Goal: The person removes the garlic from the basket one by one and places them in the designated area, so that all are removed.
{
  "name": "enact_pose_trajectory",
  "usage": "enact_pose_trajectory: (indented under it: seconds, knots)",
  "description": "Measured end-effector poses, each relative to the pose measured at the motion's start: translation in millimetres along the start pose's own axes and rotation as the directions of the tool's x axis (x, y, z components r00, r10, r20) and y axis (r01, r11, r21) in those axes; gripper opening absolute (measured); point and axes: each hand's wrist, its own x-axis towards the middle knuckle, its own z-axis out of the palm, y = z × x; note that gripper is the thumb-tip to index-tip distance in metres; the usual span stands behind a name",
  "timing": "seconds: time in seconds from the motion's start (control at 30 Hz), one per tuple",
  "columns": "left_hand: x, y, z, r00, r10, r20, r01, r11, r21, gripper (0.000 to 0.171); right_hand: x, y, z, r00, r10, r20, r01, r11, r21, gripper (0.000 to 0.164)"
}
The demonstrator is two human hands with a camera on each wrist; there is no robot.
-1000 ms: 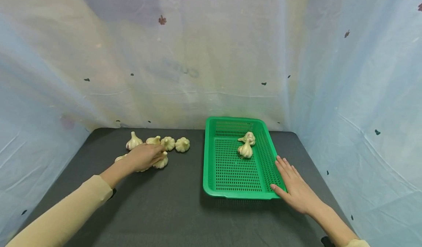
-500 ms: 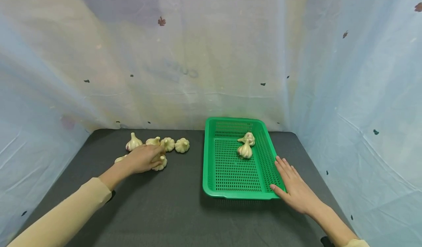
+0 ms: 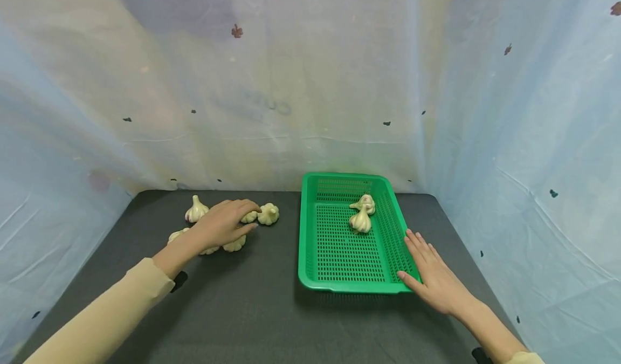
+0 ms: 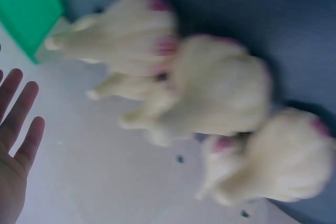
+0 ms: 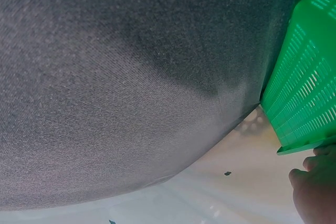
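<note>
My left hand [image 3: 223, 224] reaches over a group of garlic bulbs, partly hiding several. Its fingertips are right at the garlic bulb [image 3: 269, 213] on the group's right end. In the left wrist view the fingers [image 4: 23, 103] are spread and fairly straight, with several blurred pale bulbs [image 4: 220, 85] with pink root ends beside them. My right hand [image 3: 439, 283] lies with extended fingers along the right rim of a green perforated basket [image 3: 310, 287], thumb over the near corner. Two bulbs [image 3: 360, 221] lie together inside the basket, toward its right side.
A dark cloth [image 3: 262, 321] covers the table. At the group's far left stands another garlic bulb [image 3: 196, 210], stem up. Pale plastic sheeting [image 3: 291, 83] with leaf prints hangs behind the table and along both sides.
My left hand has moved right and slightly away from me across the garlic, and its fingers have extended from a more curled pose. The right hand and the basket have stayed put.
</note>
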Motion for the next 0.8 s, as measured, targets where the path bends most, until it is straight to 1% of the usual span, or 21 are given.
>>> enact_pose_trajectory:
  seconds: [0.2,0.3,0.37,0.57,0.67,0.8]
  knots:
    - [29.3,21.7,-15.2,0.998,-0.02,-0.055,0.016,0.996,-0.084,0.037,0.4,-0.6,-0.1,1.0,0.003,0.008,-0.003,1.0,0.009,0.081]
    - [44.7,31.9,-20.4,0.996,-0.019,-0.081,0.008,0.991,-0.13,0.036,0.8,-0.5,-0.9,1.0,0.012,0.018,-0.013,1.0,0.012,0.081]
    - [55.5,38.4,-22.0,0.995,-0.016,-0.103,-0.001,0.987,-0.158,0.036,0.9,-0.7,-1.3,1.0,0.014,0.021,-0.015,1.0,0.013,0.082]
    - [91.2,60.5,-22.8,0.985,0.031,-0.17,-0.07,0.971,-0.23,0.035,0.2,-0.2,-0.4,1.0,0.013,0.019,-0.014,1.0,0.017,0.082]
    - [109.4,72.5,-22.4,0.983,0.041,-0.181,-0.088,0.961,-0.264,0.034,0.0,-0.1,0.0,1.0,0.014,0.014,-0.014,1.0,0.02,0.082]
    - [133.3,88.1,-21.9,0.984,0.039,-0.172,-0.094,0.942,-0.321,0.035,0.6,-0.5,-0.6,1.0,0.018,0.018,-0.019,1.0,0.024,0.081]
